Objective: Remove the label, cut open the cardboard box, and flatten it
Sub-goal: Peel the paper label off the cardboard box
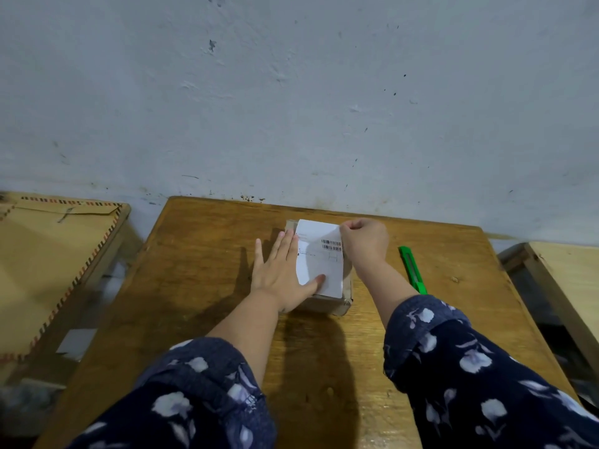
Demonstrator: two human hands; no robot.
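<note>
**Label may tear or drag the box at the far corner**

The small brown cardboard box sits near the middle of the brown wooden worktop, its top almost covered by the white paper shipping label. The left hand lies flat on the box's left side, fingers spread, thumb on the label. The right hand has its fingers pinched on the label's far right corner. A fast or steep pull could rip the paper and leave scraps stuck; light pressure from the left hand could let the box slide. The green utility knife lies right of the box, untouched.
</note>
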